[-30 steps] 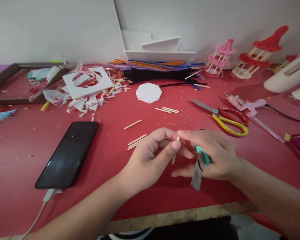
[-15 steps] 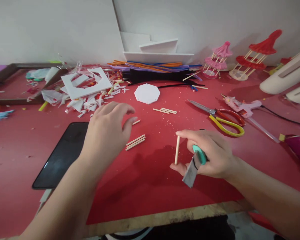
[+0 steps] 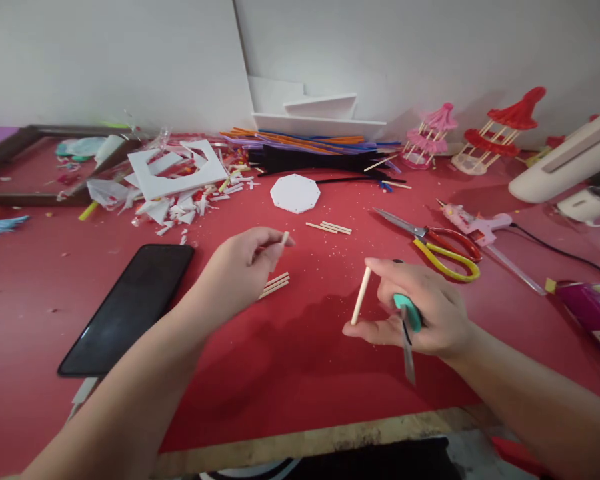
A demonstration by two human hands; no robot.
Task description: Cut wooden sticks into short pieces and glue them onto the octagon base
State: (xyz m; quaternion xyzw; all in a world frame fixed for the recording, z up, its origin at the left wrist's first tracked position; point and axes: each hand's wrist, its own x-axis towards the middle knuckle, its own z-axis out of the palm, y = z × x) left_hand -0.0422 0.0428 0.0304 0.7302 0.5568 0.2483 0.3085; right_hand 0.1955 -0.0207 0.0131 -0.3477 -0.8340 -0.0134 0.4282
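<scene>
My left hand [image 3: 247, 267] is closed, pinching a short wooden stick [image 3: 285, 237] between thumb and fingertips. Beneath and beside it lie several cut wooden sticks [image 3: 275, 287] on the red tabletop. At the right, my right hand [image 3: 420, 303] spans another wooden stick [image 3: 361, 297] end to end between thumb and forefinger. The same hand also keeps a teal-handled knife [image 3: 407, 313] in its curled fingers, its blade pointing down. Farther back are a few more sticks [image 3: 329, 227] and a white octagonal board [image 3: 295, 193] with small holes round its edge.
Scissors [image 3: 425, 243] and a pink glue gun [image 3: 475, 223] lie at right, near a purple power strip [image 3: 590, 310]. A phone [image 3: 127, 310] is at left. White foam scraps [image 3: 180, 173], pipe cleaners [image 3: 315, 141] and two small pavilion models [image 3: 500, 133] stand behind.
My left hand has moved right and closed on a short stick. The knife in my right hand has turned, its blade now nearly edge-on. The view has shifted slightly.
</scene>
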